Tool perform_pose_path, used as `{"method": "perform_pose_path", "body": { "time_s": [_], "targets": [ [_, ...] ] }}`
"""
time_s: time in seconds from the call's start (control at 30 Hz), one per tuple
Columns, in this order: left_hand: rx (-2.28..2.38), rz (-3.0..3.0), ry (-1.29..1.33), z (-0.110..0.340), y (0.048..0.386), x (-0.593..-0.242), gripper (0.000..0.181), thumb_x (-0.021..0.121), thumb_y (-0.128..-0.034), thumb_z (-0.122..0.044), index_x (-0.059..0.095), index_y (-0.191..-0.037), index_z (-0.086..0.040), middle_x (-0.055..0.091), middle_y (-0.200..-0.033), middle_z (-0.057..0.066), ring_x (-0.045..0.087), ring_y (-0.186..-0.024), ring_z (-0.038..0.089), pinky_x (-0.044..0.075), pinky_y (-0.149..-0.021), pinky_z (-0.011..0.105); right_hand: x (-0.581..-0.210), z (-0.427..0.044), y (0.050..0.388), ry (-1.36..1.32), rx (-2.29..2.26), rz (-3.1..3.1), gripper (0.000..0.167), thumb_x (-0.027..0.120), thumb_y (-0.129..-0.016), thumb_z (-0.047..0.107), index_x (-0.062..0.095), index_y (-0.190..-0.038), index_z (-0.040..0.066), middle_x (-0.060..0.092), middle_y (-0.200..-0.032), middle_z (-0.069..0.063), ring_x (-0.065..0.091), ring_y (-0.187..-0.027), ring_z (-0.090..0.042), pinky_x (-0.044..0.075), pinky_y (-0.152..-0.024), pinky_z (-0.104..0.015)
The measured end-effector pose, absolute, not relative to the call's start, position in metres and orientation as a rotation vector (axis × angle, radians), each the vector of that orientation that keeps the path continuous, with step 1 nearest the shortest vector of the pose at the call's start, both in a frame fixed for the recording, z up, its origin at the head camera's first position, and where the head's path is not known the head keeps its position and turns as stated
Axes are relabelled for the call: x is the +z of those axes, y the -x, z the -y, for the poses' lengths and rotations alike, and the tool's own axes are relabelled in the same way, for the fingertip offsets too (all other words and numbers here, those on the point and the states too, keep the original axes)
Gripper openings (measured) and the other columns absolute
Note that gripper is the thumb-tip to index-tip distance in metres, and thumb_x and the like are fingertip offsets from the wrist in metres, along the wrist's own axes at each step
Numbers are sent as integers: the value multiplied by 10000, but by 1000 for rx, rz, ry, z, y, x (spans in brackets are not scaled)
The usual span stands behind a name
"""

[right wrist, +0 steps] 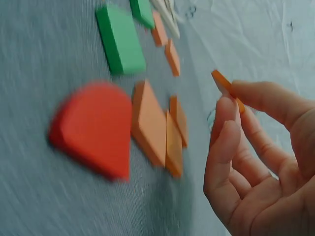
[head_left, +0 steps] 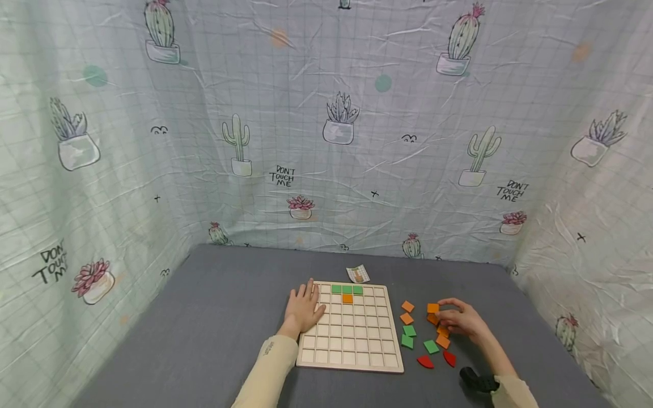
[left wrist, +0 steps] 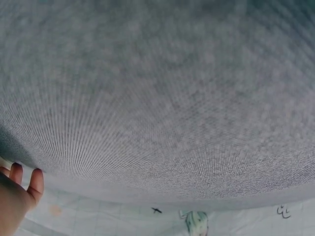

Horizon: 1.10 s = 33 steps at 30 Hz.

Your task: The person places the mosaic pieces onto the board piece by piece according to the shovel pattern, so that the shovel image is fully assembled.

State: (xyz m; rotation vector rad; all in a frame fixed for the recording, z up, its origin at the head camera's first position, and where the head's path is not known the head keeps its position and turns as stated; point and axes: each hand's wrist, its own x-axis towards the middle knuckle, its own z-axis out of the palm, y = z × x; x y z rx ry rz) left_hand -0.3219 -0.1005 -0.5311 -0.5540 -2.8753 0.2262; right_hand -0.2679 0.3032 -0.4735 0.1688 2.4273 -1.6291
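Observation:
The left hand [head_left: 302, 309] rests on the left edge of the wooden grid board [head_left: 334, 343], fingers straight; in the left wrist view only part of that hand [left wrist: 18, 196] shows. Three green squares [head_left: 347, 289] lie side by side in the board's top row, with one orange square [head_left: 347, 298] below the middle one. Right of the board, the right hand [head_left: 461, 321] pinches an orange square [head_left: 432, 308] between thumb and finger. In the right wrist view this hand [right wrist: 263, 157] holds the orange piece [right wrist: 221, 81] above other orange pieces [right wrist: 149, 123].
Loose orange pieces [head_left: 407, 306], green pieces [head_left: 431, 346] and red rounded pieces [head_left: 425, 362] lie right of the board. A small patterned card [head_left: 359, 274] lies behind the board. A cactus-print curtain [head_left: 306, 153] hangs around the grey table [head_left: 178, 328].

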Motion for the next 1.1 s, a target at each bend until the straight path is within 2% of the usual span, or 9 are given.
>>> {"method": "perform_pose_path", "body": {
  "time_s": [0.2,0.43,0.57,0.9,1.1],
  "targets": [
    [244,2890,547,100,320,-527,641,230,-927,-525,269,-1409,-103,240,-1470,115,338,-1261,268,319,-892,440,-469,-284,259,-155,-1650,-2467,505,611,-837,254,440,-1239,0,646,-910,17,621,-813,-136,496,-681,-302],
    [225,2916,556,98,315,-519,632,255,-930,-507,284,-1402,-88,255,-1462,128,335,-1268,285,315,-902,453,-464,-265,254,-186,-1775,-2409,472,612,-839,229,432,-1232,38,662,-929,-36,613,-762,-133,485,-622,-271],
    [225,2911,539,98,312,-516,622,279,-924,-507,311,-1393,-99,274,-1456,115,348,-1257,268,323,-890,443,-464,-253,251,-151,-1807,-2381,457,595,-850,196,416,-1234,27,651,-939,-54,588,-747,-145,480,-623,-270],
    [209,2919,537,98,312,-516,620,267,-928,-502,301,-1397,-97,263,-1461,114,341,-1255,269,314,-895,445,-465,-224,251,-117,-1811,-2329,481,625,-819,194,434,-1234,41,644,-982,-108,634,-833,-196,512,-709,-335],
    [177,2924,539,98,311,-515,615,274,-931,-491,305,-1395,-89,264,-1460,118,340,-1260,273,307,-903,455,-469,-212,252,-16,-1829,-2286,515,629,-823,206,414,-1252,16,656,-912,-44,633,-810,-170,517,-709,-340]
  ]
}}
